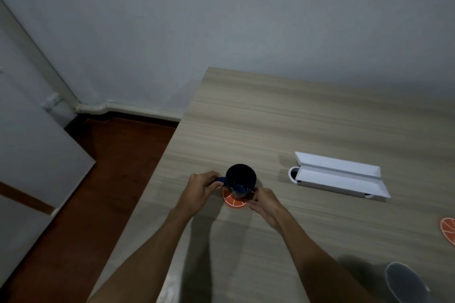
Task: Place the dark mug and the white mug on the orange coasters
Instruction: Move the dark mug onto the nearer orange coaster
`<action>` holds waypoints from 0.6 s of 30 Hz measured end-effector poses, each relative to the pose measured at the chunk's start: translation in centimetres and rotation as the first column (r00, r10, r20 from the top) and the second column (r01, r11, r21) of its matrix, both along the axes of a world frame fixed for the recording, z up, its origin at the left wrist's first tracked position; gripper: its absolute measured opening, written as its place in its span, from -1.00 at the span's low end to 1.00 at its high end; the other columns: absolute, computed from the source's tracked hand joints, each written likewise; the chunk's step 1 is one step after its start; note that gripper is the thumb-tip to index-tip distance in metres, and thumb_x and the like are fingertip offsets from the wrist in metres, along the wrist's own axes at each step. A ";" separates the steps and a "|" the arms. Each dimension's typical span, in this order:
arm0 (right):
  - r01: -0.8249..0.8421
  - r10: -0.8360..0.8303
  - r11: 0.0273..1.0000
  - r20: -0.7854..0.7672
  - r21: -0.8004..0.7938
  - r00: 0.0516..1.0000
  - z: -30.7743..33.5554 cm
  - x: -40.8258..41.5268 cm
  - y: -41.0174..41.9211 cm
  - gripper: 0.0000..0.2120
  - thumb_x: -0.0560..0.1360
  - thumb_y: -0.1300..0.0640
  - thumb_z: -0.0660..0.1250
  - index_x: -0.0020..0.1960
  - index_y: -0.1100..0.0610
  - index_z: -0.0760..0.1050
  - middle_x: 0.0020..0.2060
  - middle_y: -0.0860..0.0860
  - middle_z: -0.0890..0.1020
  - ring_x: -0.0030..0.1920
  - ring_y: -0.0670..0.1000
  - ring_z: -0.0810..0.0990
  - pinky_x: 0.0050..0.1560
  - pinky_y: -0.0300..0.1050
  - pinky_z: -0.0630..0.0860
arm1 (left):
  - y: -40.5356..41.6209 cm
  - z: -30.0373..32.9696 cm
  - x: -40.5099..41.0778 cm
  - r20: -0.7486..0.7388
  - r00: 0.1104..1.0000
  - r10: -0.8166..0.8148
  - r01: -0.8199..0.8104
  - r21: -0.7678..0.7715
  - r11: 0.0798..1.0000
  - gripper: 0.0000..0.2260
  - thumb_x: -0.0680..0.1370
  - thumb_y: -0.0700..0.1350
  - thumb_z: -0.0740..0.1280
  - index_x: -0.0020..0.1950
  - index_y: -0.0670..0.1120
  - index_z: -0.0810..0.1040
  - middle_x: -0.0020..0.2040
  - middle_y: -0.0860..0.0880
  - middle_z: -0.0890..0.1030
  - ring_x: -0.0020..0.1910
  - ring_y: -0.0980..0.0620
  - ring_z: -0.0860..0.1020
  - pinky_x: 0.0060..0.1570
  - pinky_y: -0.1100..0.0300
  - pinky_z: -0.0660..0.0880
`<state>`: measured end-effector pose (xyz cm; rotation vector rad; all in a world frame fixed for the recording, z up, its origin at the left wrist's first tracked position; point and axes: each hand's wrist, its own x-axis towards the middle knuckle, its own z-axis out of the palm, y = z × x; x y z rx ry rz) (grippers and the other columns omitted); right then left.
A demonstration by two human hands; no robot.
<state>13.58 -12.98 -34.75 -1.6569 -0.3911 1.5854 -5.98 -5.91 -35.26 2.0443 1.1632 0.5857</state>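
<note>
While left hand (197, 189) pinches dark mug (240, 179) handle, white case (337, 174) nearby, apart

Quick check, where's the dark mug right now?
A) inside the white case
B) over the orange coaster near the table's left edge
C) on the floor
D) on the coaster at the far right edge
B: the dark mug sits over the orange coaster near the table's left edge, the left hand at its handle and the right hand at the coaster; whether it fully rests there is unclear.
</note>
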 end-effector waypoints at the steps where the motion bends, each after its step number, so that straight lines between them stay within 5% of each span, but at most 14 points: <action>1: -0.008 0.008 1.000 -0.009 0.003 1.000 0.2 0.0 0.1 -0.73 0.53 0.36 0.05 0.06 0.21 0.48 -0.20 0.10 0.63 -0.14 0.00 0.59 0.15 -0.07 0.48 | 0.1 0.1 -0.2 0.005 1.000 0.004 -0.004 0.001 1.000 -0.87 0.56 -0.15 0.40 0.09 -0.09 0.65 -0.12 0.01 0.71 -0.15 0.15 0.67 -0.12 0.34 0.59; 7: -0.062 0.062 0.998 -0.004 0.033 0.998 1.9 -0.6 0.4 -0.77 0.58 0.32 0.04 0.12 0.16 0.42 -0.20 0.07 0.61 -0.15 -0.04 0.60 -0.02 -0.16 0.54 | -0.1 1.2 -0.8 0.004 0.999 0.044 -0.044 0.002 0.999 -0.86 0.55 -0.15 0.41 0.10 -0.07 0.65 -0.09 0.02 0.72 -0.11 0.18 0.67 -0.07 0.31 0.59; 12: -0.188 0.183 0.976 0.056 0.112 0.981 5.3 -0.7 1.6 -0.69 0.59 0.25 0.07 0.21 0.13 0.51 -0.14 0.05 0.67 -0.08 -0.04 0.64 -0.08 -0.19 0.56 | 1.1 3.9 -2.1 -0.039 0.990 0.135 -0.133 0.038 0.990 -0.81 0.54 -0.17 0.42 0.16 -0.09 0.64 0.01 -0.02 0.73 -0.01 0.14 0.68 0.08 0.08 0.65; 14: -0.250 0.232 0.957 0.129 0.145 0.964 7.2 -0.6 2.8 -0.68 0.53 0.26 0.13 0.16 0.04 0.55 -0.09 0.08 0.70 -0.07 0.02 0.63 0.00 -0.10 0.56 | 1.9 6.1 -2.3 -0.119 0.976 0.184 -0.175 0.078 0.981 -0.67 0.54 -0.14 0.42 0.31 -0.08 0.55 0.18 -0.07 0.69 0.13 0.04 0.66 0.19 -0.01 0.62; 18: -0.410 0.319 0.899 0.408 0.156 0.855 9.7 -0.8 4.5 -0.62 0.47 0.22 0.20 0.27 0.11 0.50 -0.13 0.11 0.64 -0.27 -0.03 0.52 -0.26 -0.15 0.42 | 2.2 10.5 -3.9 -0.195 0.913 0.358 -0.326 0.180 0.928 -0.45 0.54 0.03 0.41 0.49 0.02 0.34 0.29 -0.04 0.63 0.25 -0.05 0.58 0.22 -0.04 0.56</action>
